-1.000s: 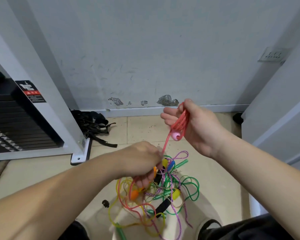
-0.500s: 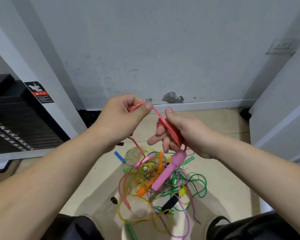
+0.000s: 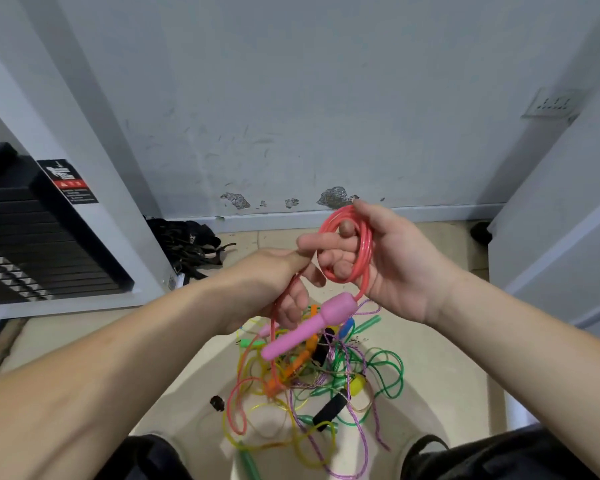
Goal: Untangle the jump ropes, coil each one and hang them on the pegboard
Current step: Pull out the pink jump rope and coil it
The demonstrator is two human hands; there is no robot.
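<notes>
My right hand (image 3: 392, 261) holds a small coil of the red-pink jump rope (image 3: 364, 249), with the loops wound around its fingers. The rope's pink handle (image 3: 309, 325) hangs below that hand. My left hand (image 3: 278, 282) pinches the loose strand of the same rope just left of the coil, and the strand runs down from it into the pile. On the floor between my knees lies a tangle of jump ropes (image 3: 326, 379) in green, yellow, purple and orange, with black, green and yellow handles. No pegboard is in view.
A grey wall with a skirting board stands ahead. At the left is a white machine frame (image 3: 94, 188) with a black weight stack (image 3: 32, 244), and black straps (image 3: 187, 244) lie beside it. A white panel (image 3: 561, 202) closes the right side. A wall socket (image 3: 551, 103) sits at upper right.
My right hand has turned palm-up with more red loops wound on its fingers. My left hand dropped from above the coil to below and left of it, feeding the strand.
</notes>
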